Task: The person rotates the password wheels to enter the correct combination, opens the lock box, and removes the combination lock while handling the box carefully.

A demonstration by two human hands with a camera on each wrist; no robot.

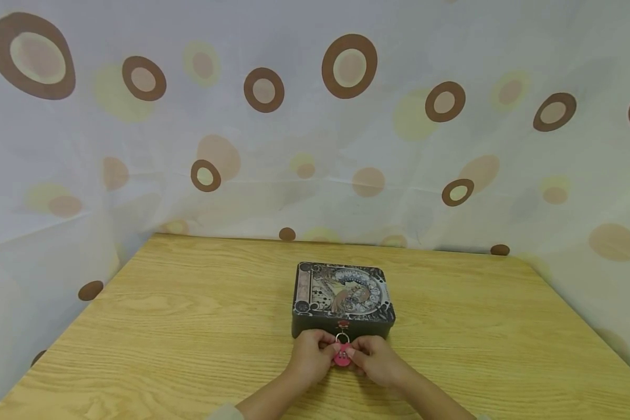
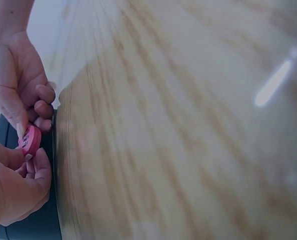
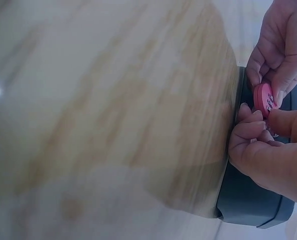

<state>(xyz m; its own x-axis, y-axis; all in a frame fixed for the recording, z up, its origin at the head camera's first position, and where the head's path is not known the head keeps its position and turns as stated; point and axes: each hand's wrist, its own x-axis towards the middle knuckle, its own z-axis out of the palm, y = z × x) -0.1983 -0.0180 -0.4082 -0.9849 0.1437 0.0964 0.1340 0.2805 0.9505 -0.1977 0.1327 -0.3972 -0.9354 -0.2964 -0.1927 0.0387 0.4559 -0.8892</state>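
A pink combination padlock point(image 1: 342, 356) with small number dials hangs by its shackle at the front clasp of a dark tin box point(image 1: 343, 291). My left hand point(image 1: 311, 356) pinches the padlock's left side between thumb and fingers. From the right, my right hand point(image 1: 378, 359) grips its other side, the thumb close to the dials. In the left wrist view the padlock point(image 2: 31, 140) shows between both hands, in front of the box's dark side. The right wrist view has the padlock point(image 3: 264, 97) held by the fingertips, its dials partly covered.
The box stands on a wood-grain table point(image 1: 189, 303), its lid printed with an ornate picture. Behind the table hangs a pale cloth point(image 1: 304, 134) with brown, pink and yellow circles. A bright light reflection lies on the glossy tabletop in the wrist views.
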